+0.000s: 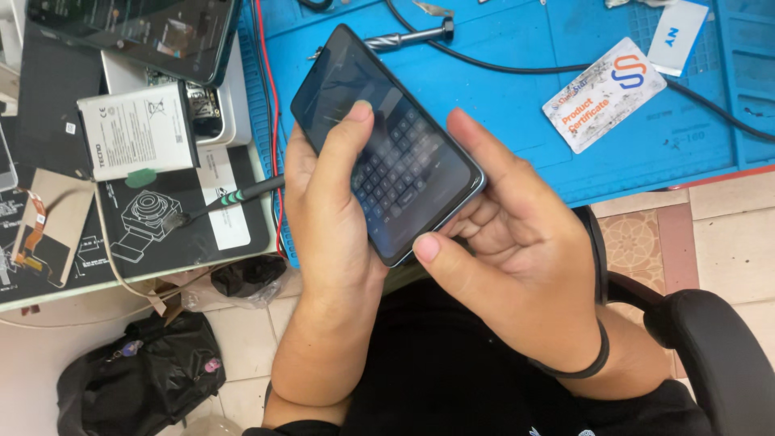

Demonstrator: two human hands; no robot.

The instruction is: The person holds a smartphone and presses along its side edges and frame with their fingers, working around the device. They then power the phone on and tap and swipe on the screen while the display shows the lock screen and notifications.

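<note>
The left hand (pixel 327 218) cradles a phone (pixel 386 145) from below, fingers wrapped behind it and thumb on the lit keyboard, while the right hand (pixel 517 258) grasps its near end, fingers behind, thumb at the corner, steadying it for typing. The phone's long axis runs diagonally, top away and leftward, above the blue mat (pixel 517 97) on the tabletop; a screwdriver (pixel 234 196) lies left of the left fingers.

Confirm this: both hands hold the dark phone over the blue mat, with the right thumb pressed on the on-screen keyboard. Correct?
Not quite. In the head view the left hand has its thumb on the keyboard; the right hand only cradles the phone from the side, over the blue mat.
</note>
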